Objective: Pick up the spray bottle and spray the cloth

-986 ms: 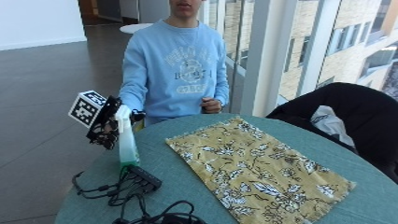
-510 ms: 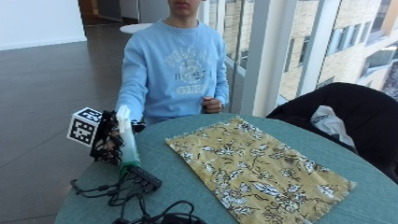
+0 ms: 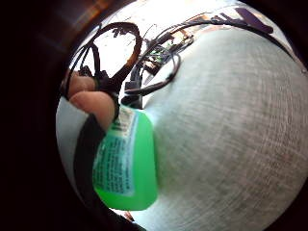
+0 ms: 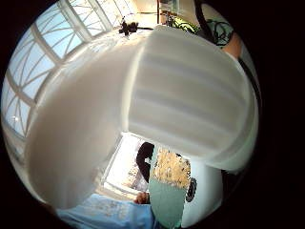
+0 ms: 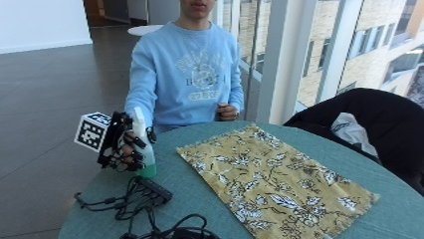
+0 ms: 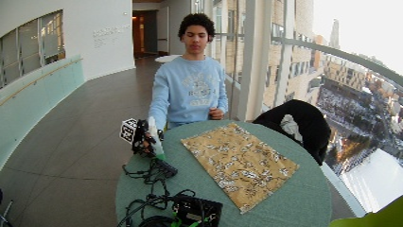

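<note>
Outside view: the spray bottle stands upright at the left of the frame, its green base on or just above the table; the gloved right hand has its fingers curled round it. I'd judge the pick-up is in hand; next it wants lifting and aiming at the cloth, mid-frame. Green liquid shows low in the bottle

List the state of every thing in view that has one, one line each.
spray bottle: upright, gripped by the right hand, base at the table edge; contact unclear.
right hand: fingers curled round the bottle.
patterned cloth: spread flat on the table, apart from the bottle.
black jacket: draped over a chair.
</note>
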Tool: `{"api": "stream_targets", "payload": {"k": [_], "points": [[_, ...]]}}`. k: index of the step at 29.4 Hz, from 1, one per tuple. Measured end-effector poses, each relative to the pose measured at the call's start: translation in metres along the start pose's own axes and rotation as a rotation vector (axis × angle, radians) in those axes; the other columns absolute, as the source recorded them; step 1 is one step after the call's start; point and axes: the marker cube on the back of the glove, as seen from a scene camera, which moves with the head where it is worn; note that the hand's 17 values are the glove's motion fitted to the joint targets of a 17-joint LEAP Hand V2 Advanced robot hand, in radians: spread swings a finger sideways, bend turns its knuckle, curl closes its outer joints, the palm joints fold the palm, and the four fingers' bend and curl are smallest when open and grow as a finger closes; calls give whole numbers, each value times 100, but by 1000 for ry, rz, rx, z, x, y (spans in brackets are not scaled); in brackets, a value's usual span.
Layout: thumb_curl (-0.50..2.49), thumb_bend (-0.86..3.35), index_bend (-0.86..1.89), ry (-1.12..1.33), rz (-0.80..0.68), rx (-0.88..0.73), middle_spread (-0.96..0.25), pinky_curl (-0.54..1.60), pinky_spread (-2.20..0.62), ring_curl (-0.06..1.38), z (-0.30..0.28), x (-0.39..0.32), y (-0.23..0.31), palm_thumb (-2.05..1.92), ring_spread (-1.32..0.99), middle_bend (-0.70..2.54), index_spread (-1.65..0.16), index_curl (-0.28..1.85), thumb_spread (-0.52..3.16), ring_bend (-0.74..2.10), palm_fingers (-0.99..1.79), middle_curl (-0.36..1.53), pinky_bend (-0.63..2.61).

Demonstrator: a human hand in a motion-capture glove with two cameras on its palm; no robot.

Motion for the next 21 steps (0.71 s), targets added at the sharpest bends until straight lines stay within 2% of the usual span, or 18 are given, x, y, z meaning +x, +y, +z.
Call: {"api": "stream_targets", "payload": {"k": [6,15,21], "points": [[49,3,15,61,-53,-191,-10,36,5,38,17,-55,-2,98,-6,19,-29,35,76,45,111,39,27],[54,-2,15,269,0,-557,-9,37,4,39,74,-112,-16,99,-6,19,-27,37,69,48,114,40,28],[57,-3,15,351,34,-684,-8,37,4,39,113,-128,-24,99,-5,20,-26,38,66,48,115,42,28]]}}
